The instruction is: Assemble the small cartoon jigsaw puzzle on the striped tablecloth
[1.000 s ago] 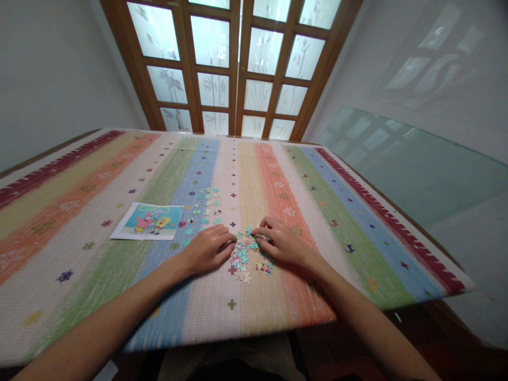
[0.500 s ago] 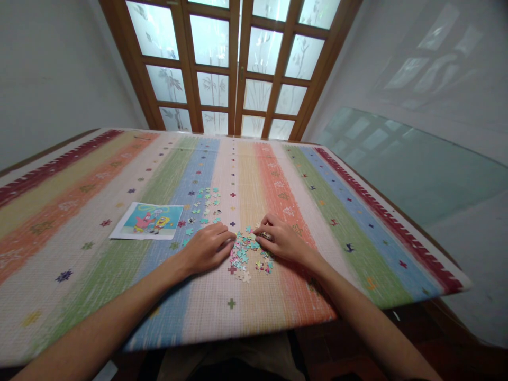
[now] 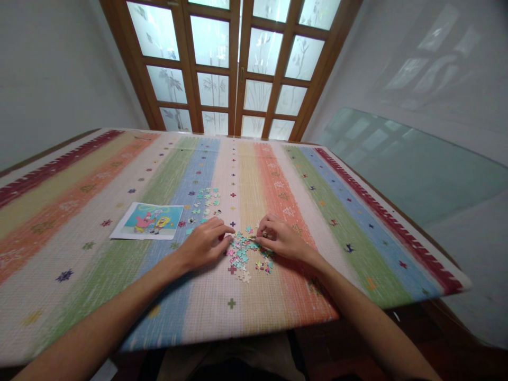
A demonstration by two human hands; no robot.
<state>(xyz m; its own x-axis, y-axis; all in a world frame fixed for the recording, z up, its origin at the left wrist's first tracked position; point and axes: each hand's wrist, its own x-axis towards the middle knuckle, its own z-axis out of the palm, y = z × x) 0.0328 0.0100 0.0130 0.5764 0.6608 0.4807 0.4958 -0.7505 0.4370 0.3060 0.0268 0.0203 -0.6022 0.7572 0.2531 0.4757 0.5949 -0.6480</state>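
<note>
A small heap of loose jigsaw pieces, mostly teal and pink, lies on the striped tablecloth between my two hands. My left hand rests on the cloth at the heap's left edge, fingertips touching the pieces. On the heap's right side my right hand has its thumb and fingers pinched on a small puzzle piece. A second group of teal pieces is spread out flat just beyond my left hand.
A printed cartoon reference picture lies to the left. Behind the table stands a wooden door with frosted glass panes. The table's right edge runs along a grey wall with a glass panel.
My left hand has shifted slightly up and left, with its fingers reaching the heap's upper left. My right hand's fingers have curled in and pinched a piece.
</note>
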